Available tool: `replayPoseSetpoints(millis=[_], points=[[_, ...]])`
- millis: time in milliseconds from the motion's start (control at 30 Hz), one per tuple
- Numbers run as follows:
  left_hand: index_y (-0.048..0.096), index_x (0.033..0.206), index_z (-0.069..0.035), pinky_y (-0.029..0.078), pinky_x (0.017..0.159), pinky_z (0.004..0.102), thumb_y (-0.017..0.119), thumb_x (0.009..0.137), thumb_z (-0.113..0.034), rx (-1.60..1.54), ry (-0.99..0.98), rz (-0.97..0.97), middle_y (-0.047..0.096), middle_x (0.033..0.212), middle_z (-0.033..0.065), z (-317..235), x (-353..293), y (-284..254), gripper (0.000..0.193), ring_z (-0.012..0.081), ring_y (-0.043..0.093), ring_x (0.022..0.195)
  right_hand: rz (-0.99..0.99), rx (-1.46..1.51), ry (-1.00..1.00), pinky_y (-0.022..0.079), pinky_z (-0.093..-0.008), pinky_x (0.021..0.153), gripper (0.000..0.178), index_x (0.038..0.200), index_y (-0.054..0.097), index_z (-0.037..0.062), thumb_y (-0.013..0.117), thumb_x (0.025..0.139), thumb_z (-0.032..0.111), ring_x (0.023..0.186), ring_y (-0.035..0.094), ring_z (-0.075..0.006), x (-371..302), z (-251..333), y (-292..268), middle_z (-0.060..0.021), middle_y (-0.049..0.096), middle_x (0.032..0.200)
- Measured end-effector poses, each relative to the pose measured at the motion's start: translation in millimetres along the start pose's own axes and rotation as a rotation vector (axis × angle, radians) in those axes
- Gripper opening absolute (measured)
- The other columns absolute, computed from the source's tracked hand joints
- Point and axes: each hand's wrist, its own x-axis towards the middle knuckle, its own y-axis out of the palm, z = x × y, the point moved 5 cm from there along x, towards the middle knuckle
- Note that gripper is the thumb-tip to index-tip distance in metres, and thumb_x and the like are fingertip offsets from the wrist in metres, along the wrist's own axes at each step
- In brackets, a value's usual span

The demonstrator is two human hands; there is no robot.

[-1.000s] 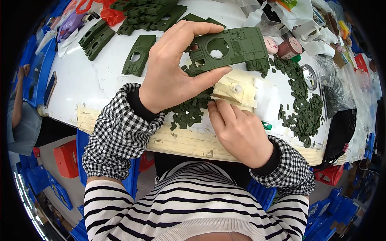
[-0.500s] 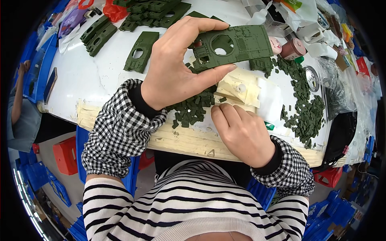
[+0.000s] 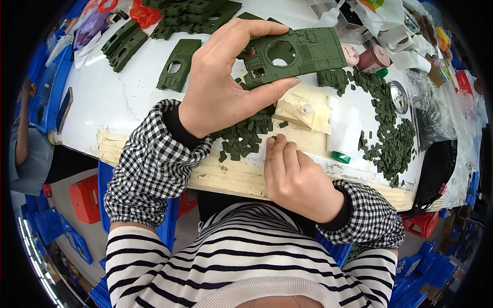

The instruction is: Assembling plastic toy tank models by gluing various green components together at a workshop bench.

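L hand [image 3: 218,77] grip pinches green hull [image 3: 321,51] at left end, above worktop [image 3: 128,95], far side of cream block [image 3: 295,110]. R hand [image 3: 298,177] fingertips together, can't tell if on pc. Prob. mid-job: loose green pcs [image 3: 393,146] left in heaps.

Counted: two green chip heaps [image 3: 393,146], by the table's [image 3: 118,92] front and right edges; two pink jars [image 3: 373,59]; one yellow block [image 3: 292,110].
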Motion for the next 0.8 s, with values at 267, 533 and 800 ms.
replayPoseSetpoints(millis=[267,533,800], points=[[0.061,0.118,-0.001,0.049,0.084,0.0265,0.083,0.071,-0.01,-0.009,0.0,-0.001,0.065,0.107,0.0082,2.0,-0.8,-0.4,0.053,0.0153,0.062,0.094,0.012,0.242,0.084,0.049,-0.0231,0.057,0.03,0.094,0.065,-0.0085,0.06,0.07,0.008,0.071,0.059,-0.0164,0.9,-10.9,-2.6,-0.0122,0.062,0.086],[0.061,0.119,-0.001,0.05,0.085,0.027,0.083,0.071,-0.011,-0.01,0.009,-0.009,0.065,0.107,0.0085,1.1,0.3,-1.1,0.053,0.0158,0.063,0.095,-0.102,0.311,0.147,0.046,-0.0234,0.054,0.025,0.086,0.065,-0.0056,0.06,0.068,0.011,0.068,0.055,-0.0168,1.6,-16.5,1.2,-0.0084,0.058,0.078],[0.061,0.119,-0.001,0.05,0.086,0.0272,0.083,0.072,-0.012,0.003,0.006,-0.004,0.065,0.109,0.0091,1.8,-0.2,-1.2,0.054,0.0164,0.063,0.097,-0.051,0.075,0.012,0.051,-0.026,0.062,0.032,0.093,0.067,-0.0152,0.059,0.072,0.008,0.074,0.06,-0.0255,1.9,-1.6,0.2,-0.0203,0.065,0.083]])
